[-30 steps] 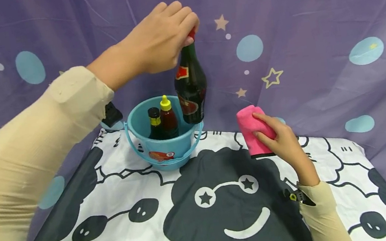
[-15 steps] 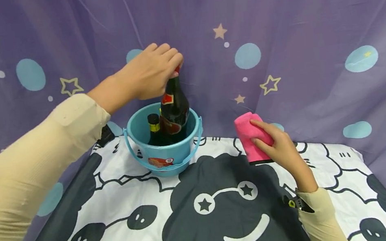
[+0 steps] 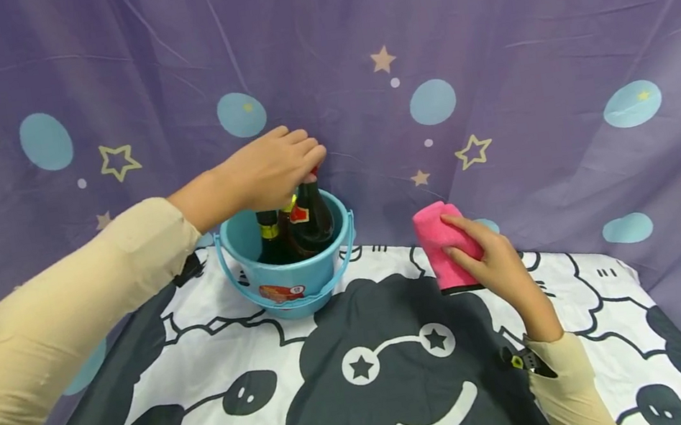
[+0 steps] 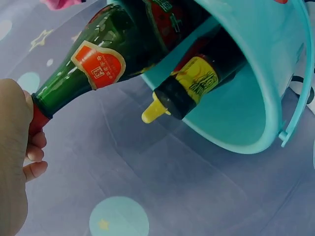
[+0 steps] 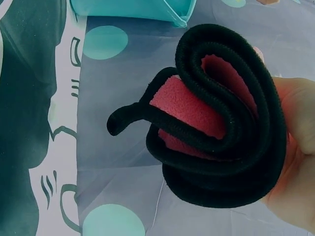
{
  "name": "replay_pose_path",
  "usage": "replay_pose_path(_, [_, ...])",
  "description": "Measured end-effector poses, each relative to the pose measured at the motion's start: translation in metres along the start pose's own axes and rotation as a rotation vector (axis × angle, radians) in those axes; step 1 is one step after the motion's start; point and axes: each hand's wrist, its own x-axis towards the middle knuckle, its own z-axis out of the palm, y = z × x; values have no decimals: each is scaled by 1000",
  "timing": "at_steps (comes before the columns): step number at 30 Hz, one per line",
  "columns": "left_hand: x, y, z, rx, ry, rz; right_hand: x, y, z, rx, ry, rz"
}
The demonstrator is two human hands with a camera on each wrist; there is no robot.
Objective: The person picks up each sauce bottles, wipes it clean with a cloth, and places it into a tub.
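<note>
My left hand (image 3: 272, 172) grips the red-capped neck of a dark green glass bottle (image 3: 315, 225) with red labels. Most of its body is down inside a light blue bucket (image 3: 316, 272); its base is hidden. Beside it in the bucket stand a small black-capped bottle (image 3: 270, 240) and a yellow-tipped squeeze bottle, whose nozzle (image 4: 153, 110) shows in the left wrist view. Off to the right, my right hand (image 3: 499, 264) holds a folded pink cloth (image 3: 439, 246) between thumb and fingers. Its black edging (image 5: 268, 147) faces the right wrist camera.
A white and dark grey cartoon-print sheet (image 3: 431, 388) covers the surface under the bucket. Behind it hangs a purple curtain (image 3: 340, 24) with stars and dots. The bucket's handle (image 3: 346, 255) hangs down at its front.
My left hand has moved down and slightly left, lowering the green bottle from above the bucket's right rim into it. My right hand keeps holding the cloth in nearly the same place.
</note>
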Motion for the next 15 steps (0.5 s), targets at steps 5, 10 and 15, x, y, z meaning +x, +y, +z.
replay_pose_path(5, [2, 3, 2, -4, -38, 6, 1, 0, -3, -9, 19, 1])
replay_pose_path(10, [2, 7, 8, 14, -88, 22, -1, 1, -5, -19, 21, 8])
replay_pose_path(15, [-2, 13, 18, 32, -133, 37, -3, 0, -4, -22, 11, 11])
